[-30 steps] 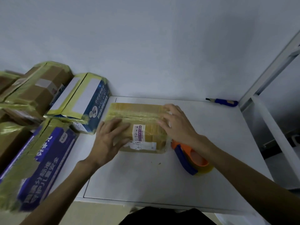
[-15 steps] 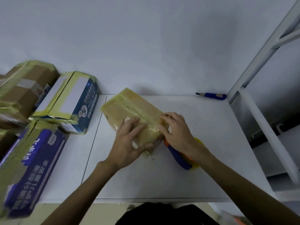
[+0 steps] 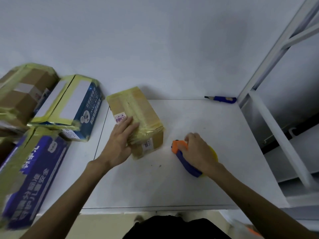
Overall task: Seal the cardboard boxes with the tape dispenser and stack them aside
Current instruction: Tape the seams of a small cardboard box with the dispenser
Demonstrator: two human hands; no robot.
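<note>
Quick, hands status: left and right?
Left hand: open, straight fingers resting on the tape-wrapped brown cardboard box.
Right hand: closed round the orange-and-blue tape dispenser.

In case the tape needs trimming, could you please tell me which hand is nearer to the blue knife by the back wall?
The right hand, gripping the tape dispenser in front of the knife. The left hand rests on the box, farther left.

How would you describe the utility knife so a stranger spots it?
Start at the white table and go to its far right corner, by the metal shelf frame. The utility knife lies there alone: slim and blue, unlike the bulky orange-and-blue tape dispenser under the right hand.
</note>
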